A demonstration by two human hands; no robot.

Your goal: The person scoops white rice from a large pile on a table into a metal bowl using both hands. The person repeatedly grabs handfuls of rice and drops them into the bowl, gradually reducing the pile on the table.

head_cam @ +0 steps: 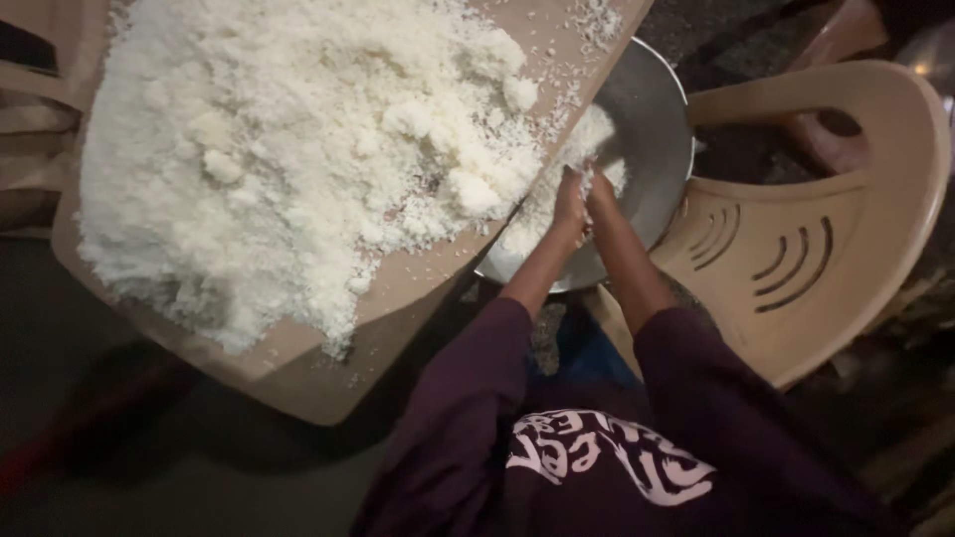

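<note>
A big heap of white crumbly grated stuff (288, 149) covers a tan tabletop (328, 378). A round metal bowl (652, 109) sits partly under the table's right edge and holds more of the white crumbs (587, 149). My left hand (569, 199) and my right hand (600, 189) are pressed together over the bowl, squeezing a small clump of the white stuff between them. Both arms wear dark purple sleeves.
A tan plastic chair (826, 229) lies to the right, with the bowl resting by its seat. Another tan chair part (40, 89) shows at the far left. Loose crumbs are scattered near the table's top right corner (597, 20). The floor around is dark.
</note>
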